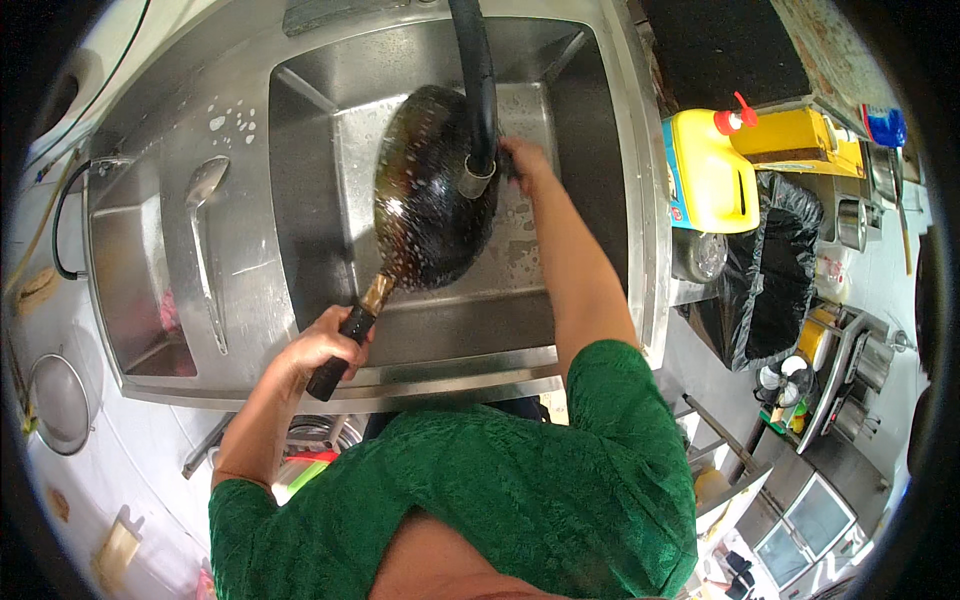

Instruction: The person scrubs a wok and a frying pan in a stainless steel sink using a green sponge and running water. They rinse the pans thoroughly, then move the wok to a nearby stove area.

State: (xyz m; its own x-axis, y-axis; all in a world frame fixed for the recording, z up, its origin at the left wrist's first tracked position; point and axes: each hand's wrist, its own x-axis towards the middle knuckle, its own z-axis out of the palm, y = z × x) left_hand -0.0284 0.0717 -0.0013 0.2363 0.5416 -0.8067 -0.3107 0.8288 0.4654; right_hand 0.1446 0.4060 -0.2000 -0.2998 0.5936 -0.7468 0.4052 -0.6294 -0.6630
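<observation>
A dark wok (435, 195) is held tilted over the large stainless steel sink basin (450, 322), its surface wet and shiny. My left hand (330, 346) is closed around the black end of its long handle (351, 336). On the far right side of the wok, my right hand (525, 161) grips a small dark part at its rim; the fingers are partly hidden. A black hose-like faucet (476, 82) with a metal end comes down from the top, in front of the wok. Whether water is running from it cannot be told.
A metal ladle (204, 240) lies on the steel counter (247, 300) left of the basin, beside a smaller sink (139, 285). Right of the sink stand a yellow jug (712, 172) with a red cap and a bin lined with a black bag (776, 277). A strainer (60, 405) hangs at the left.
</observation>
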